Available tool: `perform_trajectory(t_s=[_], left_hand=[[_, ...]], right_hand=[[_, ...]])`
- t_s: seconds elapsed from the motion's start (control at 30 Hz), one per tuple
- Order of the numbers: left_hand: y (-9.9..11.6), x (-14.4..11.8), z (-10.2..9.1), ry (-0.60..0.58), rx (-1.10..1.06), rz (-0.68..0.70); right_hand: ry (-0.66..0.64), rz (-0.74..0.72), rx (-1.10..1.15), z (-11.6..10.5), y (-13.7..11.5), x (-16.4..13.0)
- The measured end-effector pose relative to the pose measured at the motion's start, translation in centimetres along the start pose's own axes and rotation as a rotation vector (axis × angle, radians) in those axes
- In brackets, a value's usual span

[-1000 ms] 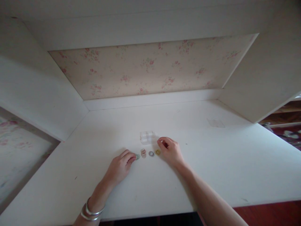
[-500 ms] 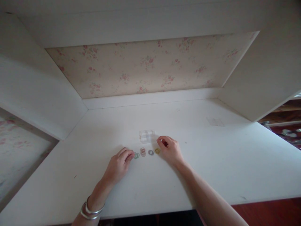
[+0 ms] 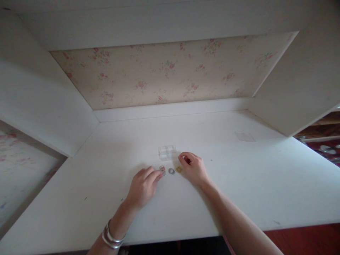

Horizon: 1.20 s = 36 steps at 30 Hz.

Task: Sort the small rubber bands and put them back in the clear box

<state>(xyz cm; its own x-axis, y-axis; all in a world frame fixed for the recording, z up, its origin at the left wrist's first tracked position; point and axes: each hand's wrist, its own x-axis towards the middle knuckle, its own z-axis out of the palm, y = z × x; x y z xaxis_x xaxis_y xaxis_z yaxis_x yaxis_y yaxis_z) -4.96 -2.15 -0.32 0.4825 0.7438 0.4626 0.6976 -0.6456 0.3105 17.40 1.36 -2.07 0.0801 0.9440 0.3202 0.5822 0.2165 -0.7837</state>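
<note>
A short row of small rings lies on the white desk (image 3: 239,184): a stack of pinkish rings (image 3: 162,169), a blue-grey ring (image 3: 171,171) and a yellow ring (image 3: 179,169). Just behind them stands a small clear plastic box (image 3: 166,152). My left hand (image 3: 145,186) lies flat, with its fingertips against the pinkish rings; a green ring seen earlier is hidden beneath the fingers. My right hand (image 3: 193,169) rests beside the yellow ring, fingers curled and thumb against forefinger; nothing shows between them.
A flat clear lid (image 3: 244,136) lies on the desk at the back right. White side panels (image 3: 47,106) and a floral back wall (image 3: 164,74) enclose the desk. Metal bangles (image 3: 111,237) circle my left wrist. The desk's front edge is close to me.
My left hand slid right along the desk, covering the green ring and reaching the pinkish rings. My right hand stayed where it was.
</note>
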Motion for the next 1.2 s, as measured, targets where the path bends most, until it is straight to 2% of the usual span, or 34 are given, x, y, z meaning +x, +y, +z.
perform_trajectory(t_s=[0.07,0.17,0.5,0.6,0.7,0.77,0.83,0.93,1.0,1.1,1.2], left_hand=[[1.2,0.9,0.6,-0.052,0.060,0.059],[2.3,2.1,1.2,-0.127,0.130,0.072],[2.7,2.9,1.6,-0.198,0.184,0.050],[2.0,2.9,1.0,-0.174,0.101,0.022],[0.2,2.6,-0.1,-0.080,-0.010,-0.089],[-1.5,2.0,-1.0,0.001,-0.074,-0.203],[-3.1,1.2,-1.8,0.025,-0.143,-0.270],[-4.5,0.0,-2.5,-0.037,-0.195,-0.279],[-4.5,-0.5,-2.6,-0.115,-0.204,-0.252],[-3.7,-0.6,-2.5,-0.200,-0.210,-0.206],[-3.0,-0.5,-2.4,-0.224,-0.180,-0.172]], right_hand=[[0.017,0.008,0.003,0.0,0.0,0.1],[0.028,0.021,0.006,0.1,0.0,0.2],[0.022,0.013,0.009,0.1,0.0,0.1],[0.022,0.023,-0.001,0.2,0.2,0.2],[0.017,0.023,-0.044,0.0,0.2,0.1],[-0.002,-0.018,-0.093,-0.4,-0.2,-0.4],[-0.045,-0.106,-0.149,-0.8,-0.8,-1.3],[-0.135,-0.278,-0.263,-1.2,-1.9,-2.9],[-0.184,-0.361,-0.363,-1.2,-2.6,-3.8],[-0.206,-0.409,-0.476,-0.8,-3.2,-4.3],[-0.221,-0.419,-0.530,-0.3,-3.4,-4.1]])
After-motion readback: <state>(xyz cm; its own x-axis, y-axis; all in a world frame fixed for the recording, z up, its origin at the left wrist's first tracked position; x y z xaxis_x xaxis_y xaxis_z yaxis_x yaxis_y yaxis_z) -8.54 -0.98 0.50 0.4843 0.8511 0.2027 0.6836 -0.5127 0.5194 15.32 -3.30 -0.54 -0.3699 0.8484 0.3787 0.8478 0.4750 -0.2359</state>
